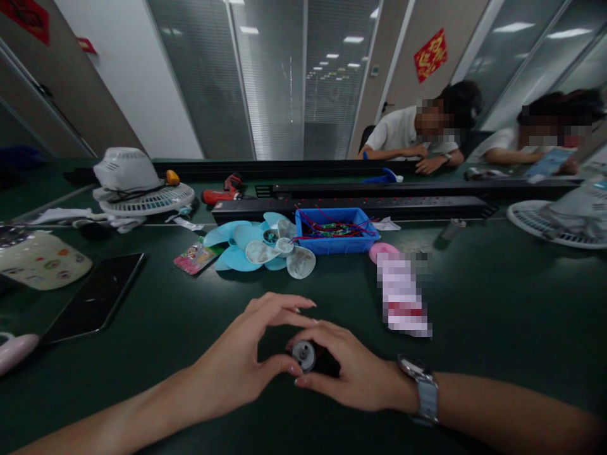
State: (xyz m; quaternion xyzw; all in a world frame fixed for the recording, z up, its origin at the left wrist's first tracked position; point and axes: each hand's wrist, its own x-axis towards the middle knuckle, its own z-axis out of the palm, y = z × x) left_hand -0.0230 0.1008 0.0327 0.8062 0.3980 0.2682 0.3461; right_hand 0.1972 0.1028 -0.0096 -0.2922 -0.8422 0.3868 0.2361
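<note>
A small cylindrical motor (pixel 303 356) is held just above the near middle of the dark green table, its round silver end turned toward me. My right hand (pixel 348 366), with a watch on the wrist, has its thumb and fingers curled around the motor. Over on the other side, my left hand (pixel 256 344) has its fingers stretched out and spread, arching above the motor. Its thumb tip is right at the motor's edge; I cannot tell whether it presses on it. Beyond my hands lie light blue and whitish fan blades (pixel 256 245).
A blue bin (pixel 339 245) holds circuit boards and wires. Behind it are a long black bar (pixel 427 207) and a red power drill (pixel 222 191). White fan housings (pixel 147 201) stand left and right. A tablet (pixel 97 297) lies left, another metal cylinder (pixel 454 229) right. Two people sit opposite.
</note>
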